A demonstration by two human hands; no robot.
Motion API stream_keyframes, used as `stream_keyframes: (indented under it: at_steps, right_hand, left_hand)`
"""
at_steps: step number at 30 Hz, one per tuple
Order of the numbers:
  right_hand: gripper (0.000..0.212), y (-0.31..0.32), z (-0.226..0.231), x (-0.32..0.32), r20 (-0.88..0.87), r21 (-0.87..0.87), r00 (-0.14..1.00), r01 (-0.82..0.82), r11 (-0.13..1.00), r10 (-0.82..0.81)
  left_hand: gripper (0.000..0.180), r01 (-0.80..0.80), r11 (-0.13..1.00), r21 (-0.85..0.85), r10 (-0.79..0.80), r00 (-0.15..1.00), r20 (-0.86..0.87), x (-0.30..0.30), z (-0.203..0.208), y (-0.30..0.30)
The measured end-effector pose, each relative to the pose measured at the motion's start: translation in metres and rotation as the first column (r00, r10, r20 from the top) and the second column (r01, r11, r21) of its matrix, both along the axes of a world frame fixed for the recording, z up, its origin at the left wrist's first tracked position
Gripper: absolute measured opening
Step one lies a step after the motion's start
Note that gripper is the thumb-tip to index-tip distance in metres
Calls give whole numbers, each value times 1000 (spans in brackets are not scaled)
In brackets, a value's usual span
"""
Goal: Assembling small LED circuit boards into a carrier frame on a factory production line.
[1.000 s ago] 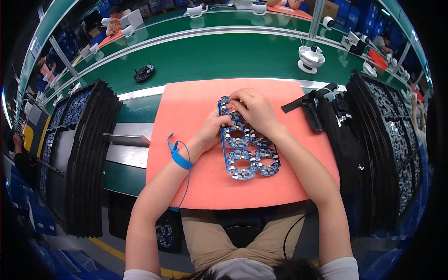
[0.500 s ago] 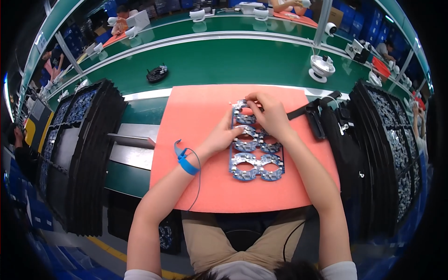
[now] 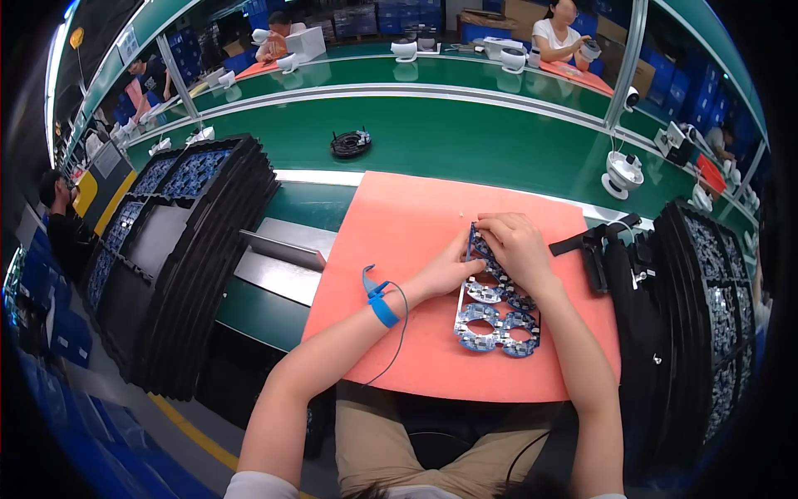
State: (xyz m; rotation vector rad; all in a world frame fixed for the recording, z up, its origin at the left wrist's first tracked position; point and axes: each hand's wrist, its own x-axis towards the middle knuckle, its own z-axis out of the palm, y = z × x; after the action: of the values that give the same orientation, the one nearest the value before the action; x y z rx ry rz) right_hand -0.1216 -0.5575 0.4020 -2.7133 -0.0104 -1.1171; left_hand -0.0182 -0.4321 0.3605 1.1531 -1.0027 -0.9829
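Our right hand [image 3: 525,254] has moved further over the top of one flat blue circuit-board sheet [image 3: 500,324], so less of the work shows there. Our left hand [image 3: 449,270] pinches the sheet's left edge; we can't tell what our right fingertips pinch. We count two clear rings nearest us. One pink mat [image 3: 407,241] lies underneath. Further out, one black coil [image 3: 351,144] sits on our long green desk [image 3: 465,133].

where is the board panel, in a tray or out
Out: the panel is over the pink mat, left hand holding, right hand touching it.
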Motion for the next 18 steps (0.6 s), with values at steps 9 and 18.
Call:
stream_keyframes:
  at_steps: [9, 18]
  right_hand:
    - [15, -6, 9, -7, -40, 156, 988, -139, 978, 146]
    - [12, 4, 1, 0, 19, 385, 995, -95, 918, 95]
  left_hand:
    - [63, 26, 1000, -12, -27, 996, -84, 8, 4, 2]
    - [70, 103, 992, 69, -93, 987, -129, 4, 21, 10]
